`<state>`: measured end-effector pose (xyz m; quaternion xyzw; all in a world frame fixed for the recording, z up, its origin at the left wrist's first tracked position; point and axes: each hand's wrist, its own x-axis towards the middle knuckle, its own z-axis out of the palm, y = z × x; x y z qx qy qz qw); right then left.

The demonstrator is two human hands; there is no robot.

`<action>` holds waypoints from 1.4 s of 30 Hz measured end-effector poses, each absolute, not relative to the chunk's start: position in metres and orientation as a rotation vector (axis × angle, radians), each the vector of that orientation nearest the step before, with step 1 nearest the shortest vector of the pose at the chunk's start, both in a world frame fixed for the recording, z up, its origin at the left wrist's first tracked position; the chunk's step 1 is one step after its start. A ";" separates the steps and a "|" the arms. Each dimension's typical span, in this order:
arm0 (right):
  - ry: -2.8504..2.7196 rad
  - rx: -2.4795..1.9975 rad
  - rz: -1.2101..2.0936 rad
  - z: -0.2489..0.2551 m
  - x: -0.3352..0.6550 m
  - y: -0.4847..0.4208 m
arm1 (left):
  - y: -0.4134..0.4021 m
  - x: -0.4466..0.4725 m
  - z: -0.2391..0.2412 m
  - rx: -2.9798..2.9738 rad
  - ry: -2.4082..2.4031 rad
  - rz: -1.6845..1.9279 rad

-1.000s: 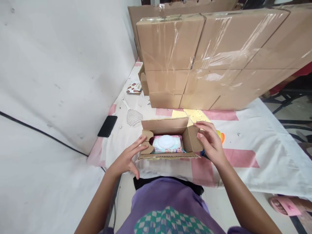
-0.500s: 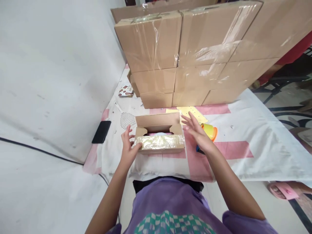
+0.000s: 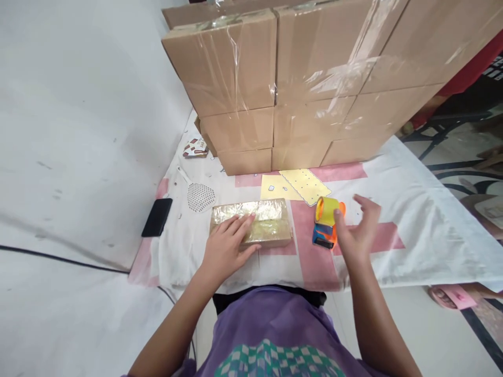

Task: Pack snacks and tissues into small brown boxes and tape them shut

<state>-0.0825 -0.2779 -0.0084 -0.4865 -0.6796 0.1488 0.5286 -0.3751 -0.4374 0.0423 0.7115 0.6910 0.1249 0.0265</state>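
A small cardboard box (image 3: pixel 271 226) lies closed in front of me, its top covered with shiny clear tape. My left hand (image 3: pixel 231 241) rests flat on its left part with the fingers spread. To the right of the box stands a tape dispenser (image 3: pixel 324 238) in orange and blue, carrying a yellow tape roll (image 3: pixel 327 210). My right hand (image 3: pixel 359 228) is beside the dispenser on its right, thumb and fingers wide apart around nothing. The thumb tip is close to the roll; I cannot tell whether it touches.
Large taped cartons (image 3: pixel 302 99) form a wall at the back. A white slotted strainer (image 3: pixel 200 196), a black phone (image 3: pixel 157 217) and a brown-and-white packet (image 3: pixel 195 148) lie on the left. Yellow paper (image 3: pixel 304 184) lies behind the box. A person's foot (image 3: pixel 444 297) shows at lower right.
The box's open flaps have been folded down, and its top is now closed. My left hand has moved onto the lid. My right hand has left the box and shifted right to the tape dispenser.
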 end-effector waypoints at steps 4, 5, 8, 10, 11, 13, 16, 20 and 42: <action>-1.324 -1.341 0.928 -0.048 -0.057 -0.263 | -0.436 -0.369 0.034 2.262 2.187 0.325; -1.333 -1.354 1.081 -0.054 -0.056 -0.261 | -0.436 -0.368 0.033 2.279 2.202 0.341; -1.389 -1.357 1.281 -0.063 -0.062 -0.262 | -0.436 -0.368 0.033 2.342 2.211 0.430; -1.357 -1.301 1.304 -0.064 -0.067 -0.264 | -0.438 -0.370 0.036 2.384 2.251 0.504; -1.327 -1.260 1.312 -0.065 -0.070 -0.266 | -0.440 -0.370 0.037 2.397 2.280 0.554; -1.249 -1.178 1.305 -0.066 -0.075 -0.273 | -0.446 -0.365 0.039 2.394 2.289 0.769; -1.097 -1.078 1.269 -0.061 -0.085 -0.290 | -0.456 -0.336 0.036 2.371 2.119 1.188; -0.874 -1.025 1.179 -0.038 -0.102 -0.323 | -0.452 -0.273 0.023 2.136 1.806 1.235; -0.631 -0.993 1.093 0.002 -0.117 -0.318 | -0.441 -0.229 0.003 1.460 1.492 1.182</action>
